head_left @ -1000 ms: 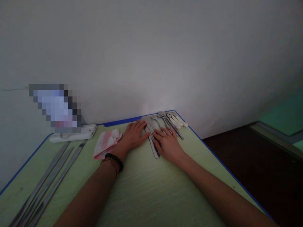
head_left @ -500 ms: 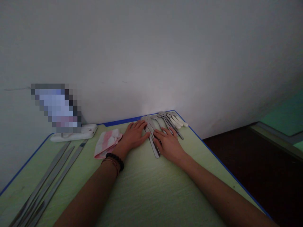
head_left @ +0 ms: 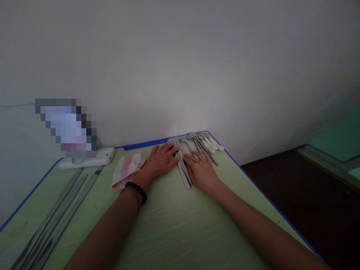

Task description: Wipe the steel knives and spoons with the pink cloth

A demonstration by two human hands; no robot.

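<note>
Between my hands lie metal table knives (head_left: 183,175), close together on the green table. My left hand (head_left: 160,162), with a dark beaded bracelet at the wrist, rests palm down with fingers spread, its fingertips touching the knives' left side. My right hand (head_left: 204,173) lies along their right side, fingers apart and bent a little over the cutlery. Beyond my right fingers are metal spoons (head_left: 197,138) and white-handled cutlery (head_left: 210,144), whose heads partly overlap. My right hand hides part of the knives and a spoon handle.
A folded pink-and-white cloth (head_left: 123,169) lies left of my left hand. Several long metal knives (head_left: 63,202) lie at the table's left. A blurred-out screen (head_left: 66,127) leans by a white device (head_left: 105,156). The blue-edged table (head_left: 168,232) meets a wall (head_left: 180,75).
My left fingers have shifted slightly right over the knives. The knives between my hands have moved a little, and more of one shows beside my right thumb.
</note>
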